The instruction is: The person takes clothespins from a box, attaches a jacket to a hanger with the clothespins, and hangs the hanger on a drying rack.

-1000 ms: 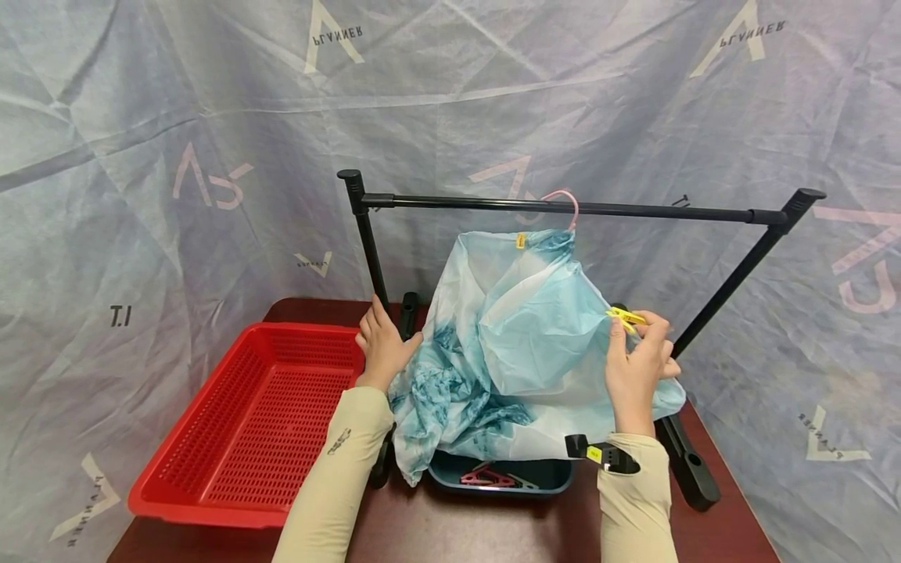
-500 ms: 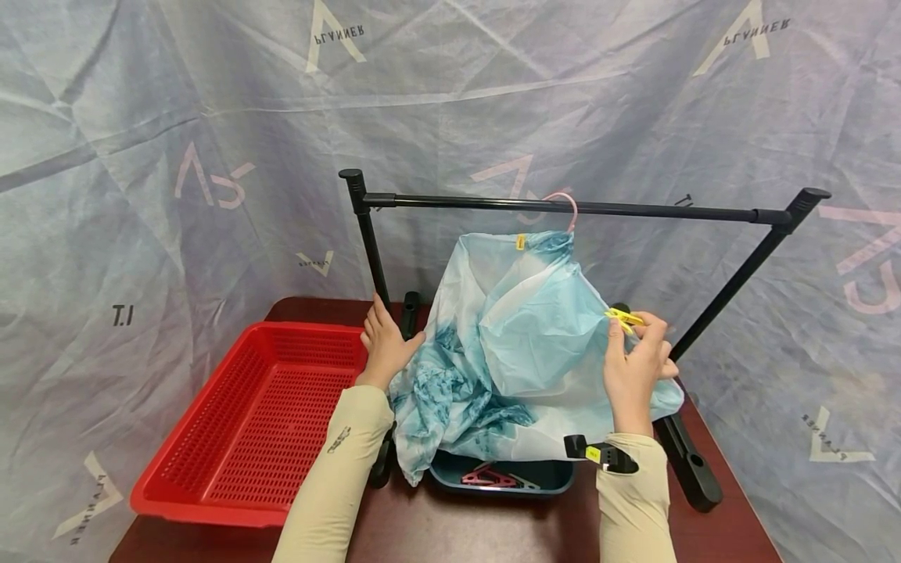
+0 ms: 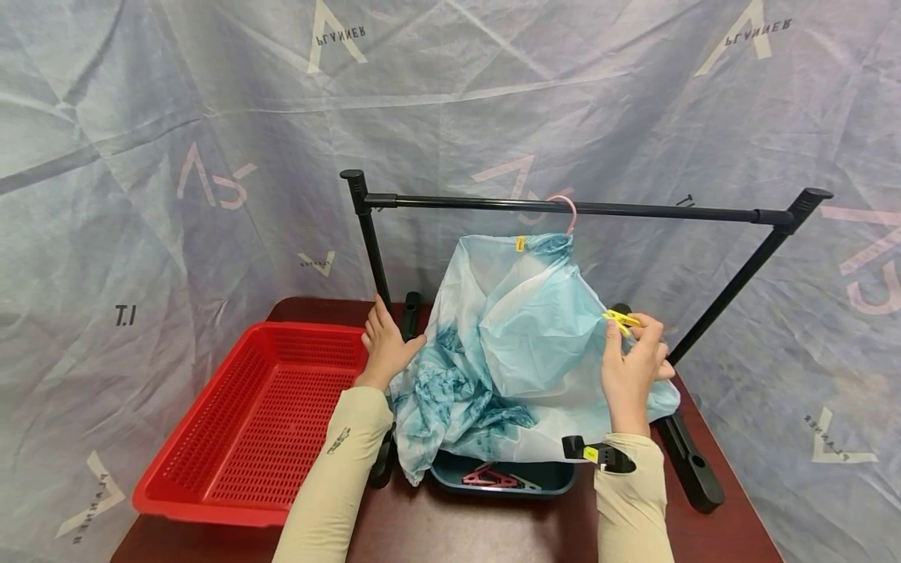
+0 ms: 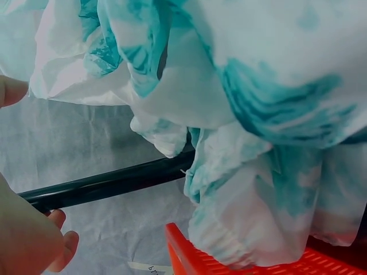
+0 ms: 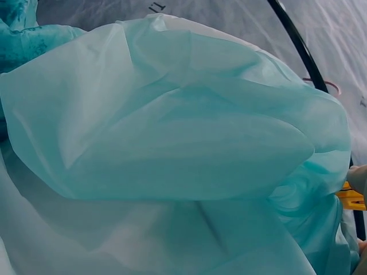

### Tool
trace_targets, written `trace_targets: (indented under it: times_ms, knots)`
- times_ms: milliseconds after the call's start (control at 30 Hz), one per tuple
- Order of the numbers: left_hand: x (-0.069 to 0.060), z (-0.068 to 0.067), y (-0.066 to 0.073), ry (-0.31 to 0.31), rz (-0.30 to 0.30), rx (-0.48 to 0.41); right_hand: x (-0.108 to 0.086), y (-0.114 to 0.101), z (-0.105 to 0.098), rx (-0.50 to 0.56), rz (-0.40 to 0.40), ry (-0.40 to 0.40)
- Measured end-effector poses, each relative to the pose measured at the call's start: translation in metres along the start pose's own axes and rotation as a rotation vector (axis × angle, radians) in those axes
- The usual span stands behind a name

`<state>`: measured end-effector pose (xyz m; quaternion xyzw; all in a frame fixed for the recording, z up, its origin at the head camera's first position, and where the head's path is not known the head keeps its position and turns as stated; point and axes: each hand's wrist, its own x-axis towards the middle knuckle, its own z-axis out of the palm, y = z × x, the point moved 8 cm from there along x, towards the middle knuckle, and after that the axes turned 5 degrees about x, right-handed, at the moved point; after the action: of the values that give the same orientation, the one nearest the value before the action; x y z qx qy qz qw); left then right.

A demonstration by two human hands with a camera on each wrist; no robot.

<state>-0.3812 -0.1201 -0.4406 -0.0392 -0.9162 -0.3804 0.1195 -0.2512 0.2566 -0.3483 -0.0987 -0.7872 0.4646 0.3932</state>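
Observation:
A thin light-blue and white tie-dyed garment [image 3: 535,336] hangs from a pink hanger [image 3: 572,216] on the black clothes rack [image 3: 633,209]. My right hand [image 3: 629,375] pinches a yellow clothespin [image 3: 621,319] at the garment's right edge. In the right wrist view, the cloth [image 5: 172,143] fills most of the picture, and part of the yellow clothespin [image 5: 351,197] shows at the right. On the other side, my left hand [image 3: 387,344] holds the rack's left post [image 3: 373,258], thumb spread towards the cloth. The left wrist view shows fingers [image 4: 69,246] bent beside the black post [image 4: 114,182].
A red perforated basket [image 3: 246,438] stands on the dark red table [image 3: 450,532] at the left. Under the garment sits a dark blue tray [image 3: 503,493] with pink and pale clothespins. The rack's right foot [image 3: 693,461] lies near the table's right edge. Grey printed cloth hangs behind.
My right hand has shifted very slightly left with the yellow clothespin, keeping its pinch. The left hand stays at the post.

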Motion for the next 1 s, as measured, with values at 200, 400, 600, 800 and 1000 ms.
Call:
trace_targets:
  times_ms: [200, 400, 600, 800, 1000]
  knots:
    - [-0.0011, 0.0, -0.001, 0.004, 0.011, 0.031, -0.0007, 0.0028, 0.0021, 0.007, 0.02, -0.006]
    - [-0.0025, -0.0004, 0.0003, 0.001, 0.02, 0.046, -0.0009, 0.0043, 0.0043, 0.012, 0.034, -0.021]
    - [-0.0035, 0.0001, -0.0011, -0.009, 0.018, 0.051, -0.0008, 0.0052, 0.0059, 0.014, 0.032, -0.029]
    - [-0.0041, 0.0006, -0.0022, -0.018, 0.02, 0.057, -0.0009, 0.006, 0.0063, 0.015, 0.041, -0.045]
    - [-0.0047, 0.0016, -0.0044, -0.028, 0.031, 0.08, -0.0009, 0.0048, 0.006, 0.012, 0.044, -0.065]
